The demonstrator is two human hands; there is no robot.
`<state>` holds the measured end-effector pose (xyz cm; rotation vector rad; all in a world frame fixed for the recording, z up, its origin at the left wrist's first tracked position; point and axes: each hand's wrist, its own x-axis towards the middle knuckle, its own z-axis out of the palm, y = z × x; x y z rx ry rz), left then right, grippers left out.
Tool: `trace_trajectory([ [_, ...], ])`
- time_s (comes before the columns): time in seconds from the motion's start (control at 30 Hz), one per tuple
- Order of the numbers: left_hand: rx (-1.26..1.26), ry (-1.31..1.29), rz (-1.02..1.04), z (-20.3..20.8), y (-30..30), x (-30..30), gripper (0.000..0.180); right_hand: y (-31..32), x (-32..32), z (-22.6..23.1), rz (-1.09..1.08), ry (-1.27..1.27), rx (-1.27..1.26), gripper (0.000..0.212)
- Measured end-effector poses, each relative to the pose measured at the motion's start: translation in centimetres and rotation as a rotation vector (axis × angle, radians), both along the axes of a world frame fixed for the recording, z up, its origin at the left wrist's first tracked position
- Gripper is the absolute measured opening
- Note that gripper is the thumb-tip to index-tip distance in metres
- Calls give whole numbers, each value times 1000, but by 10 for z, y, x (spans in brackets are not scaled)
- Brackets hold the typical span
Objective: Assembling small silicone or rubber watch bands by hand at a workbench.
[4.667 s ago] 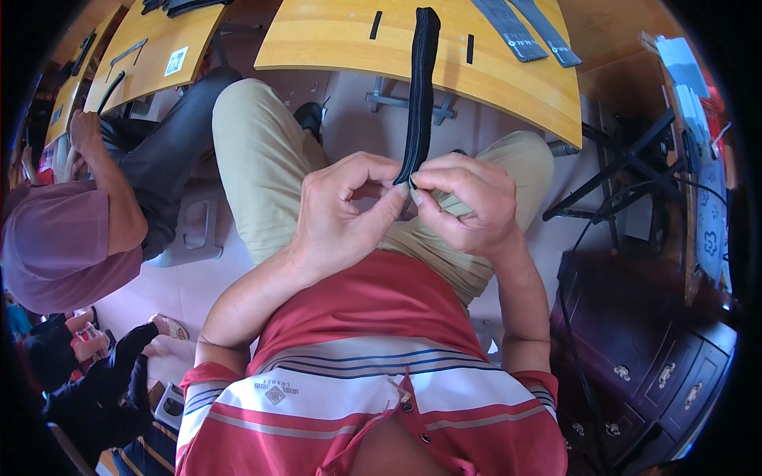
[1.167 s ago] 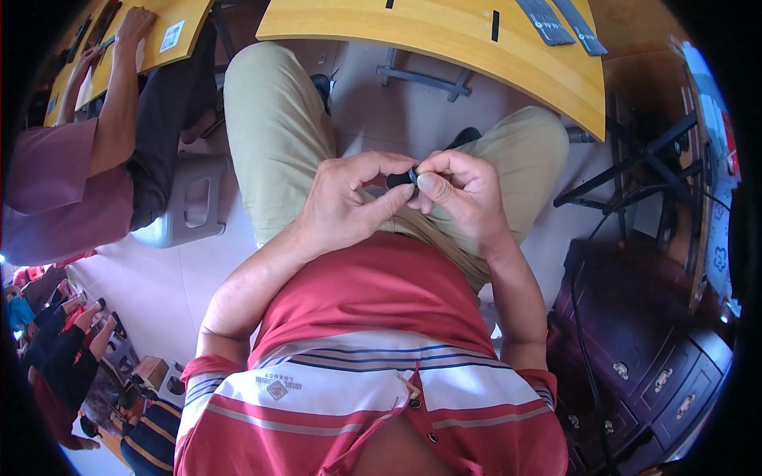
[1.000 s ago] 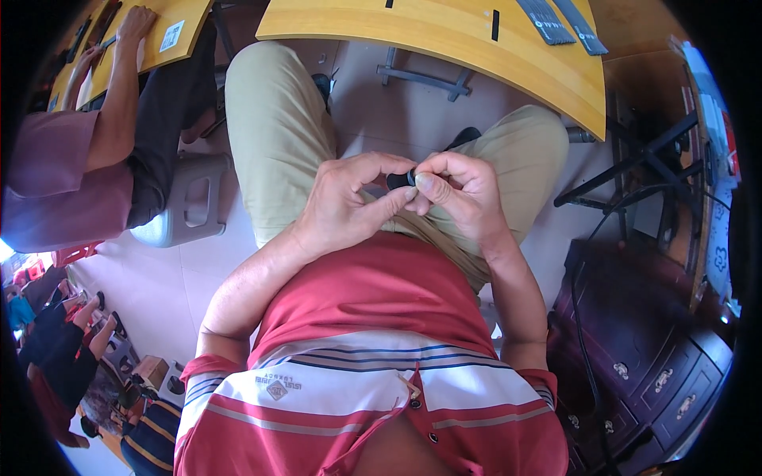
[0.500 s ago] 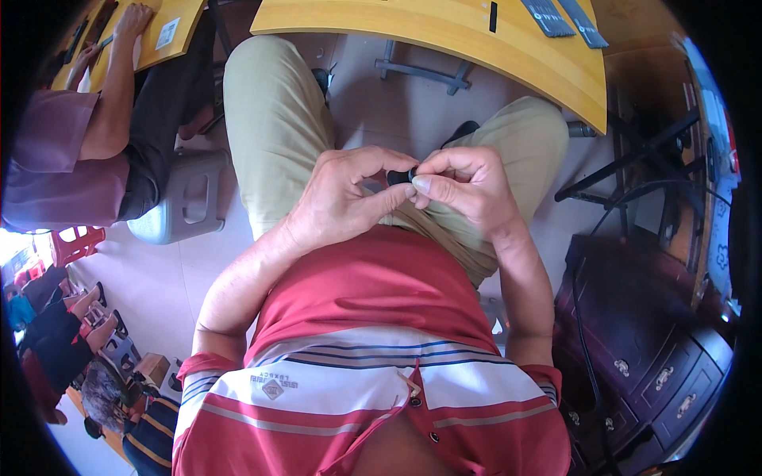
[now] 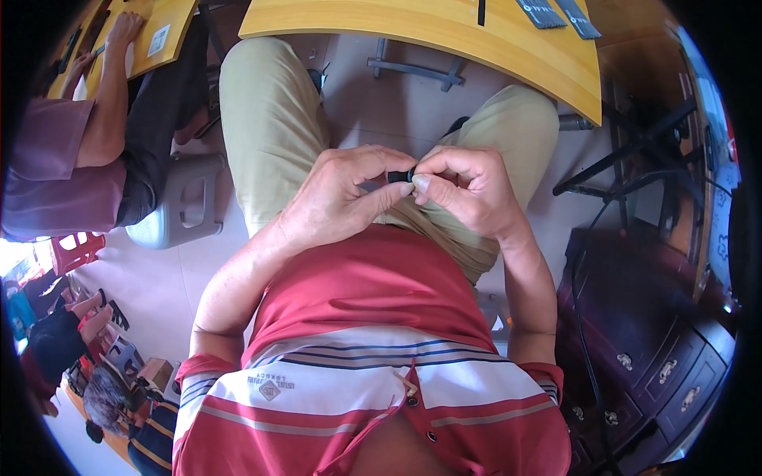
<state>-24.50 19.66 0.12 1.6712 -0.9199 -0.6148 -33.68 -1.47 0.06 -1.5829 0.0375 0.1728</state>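
Observation:
Above my lap, a small black cylindrical piece [image 5: 399,176] with a lighter ring near its right end is pinched between both hands. My left hand [image 5: 340,190] grips its left end between thumb and forefinger. At the right end, the thumb and fingertips of my right hand [image 5: 468,186] close around it, almost touching the left fingertips. The fingers cover much of the piece, so its exact kind cannot be made out.
A yellow table [image 5: 444,40] stands ahead, with dark flat packets [image 5: 543,13] at its far right. On the left, another person [image 5: 71,151] sits by a second yellow table, near a grey stool [image 5: 178,202]. A dark drawer cabinet [image 5: 635,357] stands at right, with a black cable [image 5: 583,341].
My hands stay pinched on the black piece with only slight finger movement. The table and surroundings sit a little further left and up in the view.

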Motion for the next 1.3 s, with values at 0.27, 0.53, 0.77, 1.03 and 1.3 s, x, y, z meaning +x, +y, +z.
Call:
trace_trajectory([
  [0.27, -38, -50, -7, -3, -5, -2, 26, 3, -6, -4, -73, -206, -181, 7],
  [0.53, 37, -42, 9, 0, -9, -6, 26, 9, -10, -4, -175, -220, -195, 11],
  [0.77, 37, -74, 23, 0, -13, -7, 26, 11, -12, -7, -200, -248, -180, 28],
  [1.03, 34, -46, 46, 4, -17, -12, 24, 11, -17, -14, -222, -301, -128, 31],
  [1.3, 16, 18, 64, -7, -12, -12, 25, 14, -12, -17, -277, -334, -101, 27],
])
